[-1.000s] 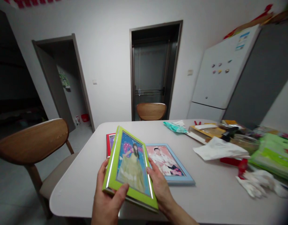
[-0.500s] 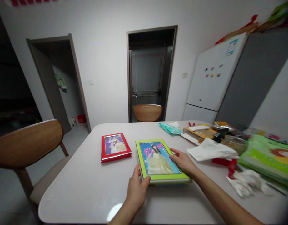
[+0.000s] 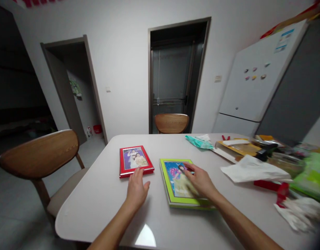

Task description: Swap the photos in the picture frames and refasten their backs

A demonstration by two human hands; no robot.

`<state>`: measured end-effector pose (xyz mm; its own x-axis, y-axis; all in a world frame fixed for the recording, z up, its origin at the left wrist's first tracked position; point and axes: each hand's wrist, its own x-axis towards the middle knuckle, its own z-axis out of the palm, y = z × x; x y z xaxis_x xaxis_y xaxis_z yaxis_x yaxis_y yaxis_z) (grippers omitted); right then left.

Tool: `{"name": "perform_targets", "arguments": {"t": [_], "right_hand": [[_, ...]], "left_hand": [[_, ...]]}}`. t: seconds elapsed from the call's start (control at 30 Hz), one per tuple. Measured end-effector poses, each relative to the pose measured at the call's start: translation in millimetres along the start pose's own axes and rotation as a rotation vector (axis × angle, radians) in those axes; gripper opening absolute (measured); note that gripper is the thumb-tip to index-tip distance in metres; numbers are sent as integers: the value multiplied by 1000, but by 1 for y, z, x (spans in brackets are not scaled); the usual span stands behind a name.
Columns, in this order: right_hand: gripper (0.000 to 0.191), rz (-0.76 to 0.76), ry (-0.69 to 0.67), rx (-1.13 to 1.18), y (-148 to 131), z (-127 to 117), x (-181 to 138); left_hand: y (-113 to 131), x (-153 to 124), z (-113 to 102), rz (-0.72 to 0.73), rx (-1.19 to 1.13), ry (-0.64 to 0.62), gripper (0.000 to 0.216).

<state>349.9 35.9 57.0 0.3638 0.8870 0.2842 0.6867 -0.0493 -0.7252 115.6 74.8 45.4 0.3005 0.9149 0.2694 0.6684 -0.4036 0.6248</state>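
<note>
A green picture frame (image 3: 165, 180) with a photo of a person in a yellow dress lies flat on the white table (image 3: 102, 215). My right hand (image 3: 200, 178) is over its right side, fingers stretched out and slightly curled above the photo; whether they touch it I cannot tell. To the left lies a red picture frame (image 3: 121, 163) holding a group photo on purple. My left hand (image 3: 137, 187) reaches toward its near edge, thumb apart from the fingers, with nothing in it. The fingertips overlap the red frame's front edge in view.
On the table's right are a teal packet (image 3: 199, 141), a white tissue (image 3: 253, 169), a yellow envelope (image 3: 233, 147), white gloves (image 3: 303, 211) and a green package (image 3: 311, 173). Wooden chairs stand at the far side (image 3: 171, 123) and the left (image 3: 42, 156).
My left hand has let go of the green frame and moved left to the red one. The green frame now lies on the table, and my right hand has shifted over its photo.
</note>
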Motion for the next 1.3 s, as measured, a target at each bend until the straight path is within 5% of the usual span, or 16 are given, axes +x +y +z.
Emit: {"name": "perform_targets", "arguments": {"t": [0.13, 0.33, 0.5, 0.67, 0.73, 0.83, 0.97, 1.13, 1.3], "right_hand": [[42, -88, -136, 84, -48, 57, 4], [55, 74, -156, 143, -70, 114, 24], [63, 202, -238, 319, -72, 111, 9], [65, 169, -346, 734, -109, 71, -35], [65, 94, -337, 904, -131, 50, -58], [60, -65, -346, 768, -152, 33, -92], [63, -439, -398, 498, -149, 47, -124], [64, -802, -412, 217, -130, 90, -144], [49, -813, -484, 89, -121, 119, -153]], "left_hand": [[-29, 20, -24, -48, 150, 19, 52], [-38, 6, -40, -16, 204, -17, 35], [-29, -24, -49, -40, 144, -2, 17], [-19, -55, -64, -40, -4, -17, 27], [-10, -65, -70, -37, -225, -21, 39], [7, -77, -82, -52, -683, 17, 54], [17, -95, -96, -155, -1087, 57, 65], [-4, -112, -92, -301, -1198, 52, 71], [-48, -115, -68, -314, -1003, 155, 70]]}}
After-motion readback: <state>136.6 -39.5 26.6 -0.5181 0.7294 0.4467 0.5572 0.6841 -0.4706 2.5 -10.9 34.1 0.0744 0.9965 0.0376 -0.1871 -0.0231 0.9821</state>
